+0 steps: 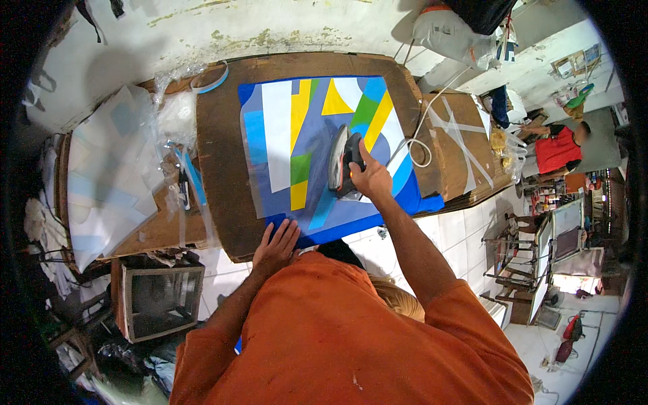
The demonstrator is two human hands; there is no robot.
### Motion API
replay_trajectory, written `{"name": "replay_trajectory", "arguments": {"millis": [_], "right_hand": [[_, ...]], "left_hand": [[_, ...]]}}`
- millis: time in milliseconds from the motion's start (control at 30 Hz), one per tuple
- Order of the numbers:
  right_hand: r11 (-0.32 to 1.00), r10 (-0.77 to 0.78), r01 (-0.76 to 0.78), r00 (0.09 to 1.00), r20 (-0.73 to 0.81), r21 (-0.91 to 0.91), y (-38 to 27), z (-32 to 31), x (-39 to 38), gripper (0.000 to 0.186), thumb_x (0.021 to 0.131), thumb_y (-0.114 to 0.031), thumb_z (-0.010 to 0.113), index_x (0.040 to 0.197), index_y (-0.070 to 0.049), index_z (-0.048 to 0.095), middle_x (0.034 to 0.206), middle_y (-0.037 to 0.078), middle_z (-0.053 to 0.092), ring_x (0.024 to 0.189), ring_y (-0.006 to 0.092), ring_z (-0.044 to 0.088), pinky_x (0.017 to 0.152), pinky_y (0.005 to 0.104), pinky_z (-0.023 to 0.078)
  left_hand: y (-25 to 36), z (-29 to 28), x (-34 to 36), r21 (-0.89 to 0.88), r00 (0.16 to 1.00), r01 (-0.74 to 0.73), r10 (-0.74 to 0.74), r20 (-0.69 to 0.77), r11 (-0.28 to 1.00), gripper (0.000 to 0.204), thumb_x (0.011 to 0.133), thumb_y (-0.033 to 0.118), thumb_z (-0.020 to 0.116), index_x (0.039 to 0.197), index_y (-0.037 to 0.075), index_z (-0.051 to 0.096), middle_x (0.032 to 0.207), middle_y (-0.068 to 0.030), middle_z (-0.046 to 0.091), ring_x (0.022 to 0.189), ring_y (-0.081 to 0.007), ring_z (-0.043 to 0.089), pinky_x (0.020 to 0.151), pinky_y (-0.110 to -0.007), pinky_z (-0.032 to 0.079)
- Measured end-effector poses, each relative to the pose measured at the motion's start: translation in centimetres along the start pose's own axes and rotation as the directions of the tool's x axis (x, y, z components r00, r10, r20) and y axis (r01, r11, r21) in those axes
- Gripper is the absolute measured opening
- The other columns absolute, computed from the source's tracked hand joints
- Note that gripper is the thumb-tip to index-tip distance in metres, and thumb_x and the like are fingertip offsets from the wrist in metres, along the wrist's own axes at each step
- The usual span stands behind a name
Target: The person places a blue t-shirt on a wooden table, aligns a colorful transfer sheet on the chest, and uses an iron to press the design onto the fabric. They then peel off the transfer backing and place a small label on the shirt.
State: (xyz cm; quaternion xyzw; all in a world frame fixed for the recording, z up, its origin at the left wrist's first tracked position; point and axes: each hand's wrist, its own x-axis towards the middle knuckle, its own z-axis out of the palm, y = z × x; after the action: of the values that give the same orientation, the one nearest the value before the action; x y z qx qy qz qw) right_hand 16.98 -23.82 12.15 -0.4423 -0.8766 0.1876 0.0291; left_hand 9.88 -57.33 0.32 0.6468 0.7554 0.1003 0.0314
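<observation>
My right hand (pixel 370 177) is wrapped round the handle of a clothes iron (pixel 339 162) with a dark body and a pale soleplate edge. The iron rests or hovers over a blue cloth (pixel 422 202) that carries a patchwork of white, yellow, green, light blue and grey-blue shapes (pixel 277 135); whether it touches cannot be told. At the cloth's near left corner, my left hand (pixel 276 247) lies flat with its fingers stretched out. A pale cord (pixel 420 128) curves away to the right of the iron.
Brown cardboard (pixel 219 169) covers the table beneath the cloth. Clear plastic sheets (pixel 108 175) and blue strips (pixel 192 177) lie on the left. A framed mesh box (pixel 162 300) stands below. A person in a red top (pixel 559 150) is at the far right, beyond cardboard with crossed tape (pixel 459 138).
</observation>
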Motion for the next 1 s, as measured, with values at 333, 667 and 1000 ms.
{"name": "replay_trajectory", "arguments": {"millis": [333,667,1000], "right_hand": [[0.979,0.175,-0.168,0.983,0.052,-0.114,-0.2,-2.2,10.3,0.077,0.091,-0.038,0.062,0.164,-0.031,0.037,0.125,0.023,0.072,0.116,0.0430,0.069,0.104,0.0500,0.052],[0.982,0.177,-0.173,0.983,0.045,-0.076,1.7,-3.9,18.1,0.080,0.087,-0.041,0.059,0.164,-0.028,0.038,0.134,0.020,0.069,0.123,0.0402,0.066,0.106,0.0481,0.051],[0.998,0.068,-0.067,0.994,0.088,-0.020,4.9,-5.6,27.3,0.083,0.087,-0.038,0.058,0.166,-0.024,0.033,0.150,0.016,0.059,0.134,0.0367,0.061,0.110,0.0481,0.050]], "left_hand": [[0.5,0.3,-0.1,0.162,0.996,0.039,-0.052,0.077,0.986,0.066,0.107,0.056,0.045,0.160,0.019,0.042,0.172,-0.0005,0.029,0.160,-0.0209,0.023,0.130,-0.052,0.017],[0.8,-0.1,-0.1,0.047,0.992,0.094,-0.097,0.075,0.995,0.060,0.102,0.047,0.058,0.154,0.017,0.052,0.169,-0.0012,0.037,0.158,-0.0214,0.029,0.129,-0.053,0.020],[1.6,-2.2,1.0,-0.126,0.978,0.152,-0.167,-0.121,0.980,0.047,0.092,0.017,0.067,0.138,0.009,0.065,0.155,-0.0086,0.057,0.147,-0.0289,0.049,0.125,-0.057,0.028]]}}
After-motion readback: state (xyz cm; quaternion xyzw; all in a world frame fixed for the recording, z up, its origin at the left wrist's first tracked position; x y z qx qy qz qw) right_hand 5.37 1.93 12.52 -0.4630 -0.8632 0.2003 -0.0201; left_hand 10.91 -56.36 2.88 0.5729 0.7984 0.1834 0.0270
